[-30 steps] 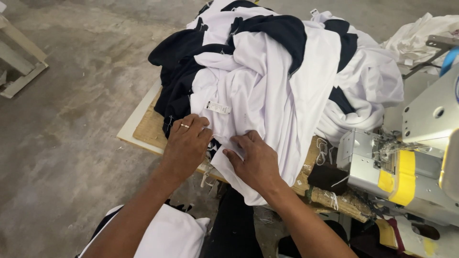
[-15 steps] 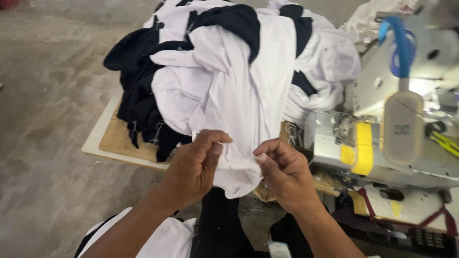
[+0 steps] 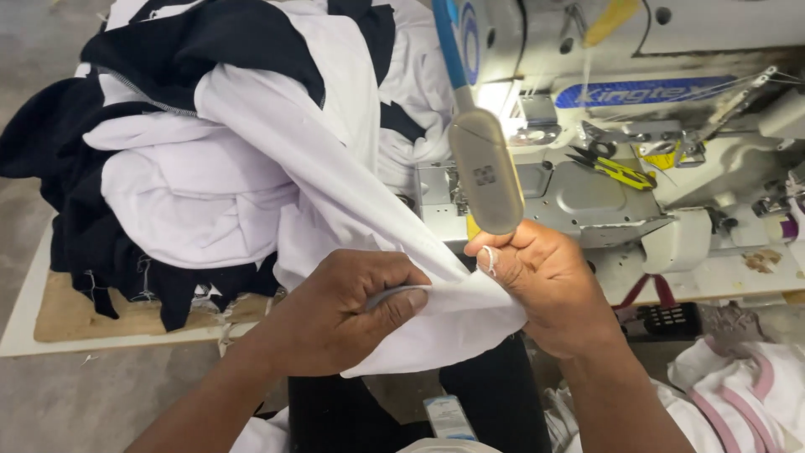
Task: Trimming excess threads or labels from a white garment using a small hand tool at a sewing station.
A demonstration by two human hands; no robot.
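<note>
Sewing machine (image 3: pixel 637 101) w/ yellow snips (image 3: pixel 616 168), grey lamp head (image 3: pixel 486 172), pink-trimmed garment (image 3: pixel 746 386) lower right.

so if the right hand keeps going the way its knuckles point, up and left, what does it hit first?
Probably the grey lamp head hanging just above the right hand. Past it sits the sewing machine. Depth is unclear, so the lamp may hang nearer the camera than the hand.

Left hand (image 3: pixel 340 310) and right hand (image 3: pixel 545 281) pinch white cloth (image 3: pixel 335 184) beside sewing machine (image 3: pixel 604 126).

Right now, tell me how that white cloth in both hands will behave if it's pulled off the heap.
The white cloth is probably floppy: it drapes between the left hand and right hand. It likely drags the heap, since it runs straight into it.
</note>
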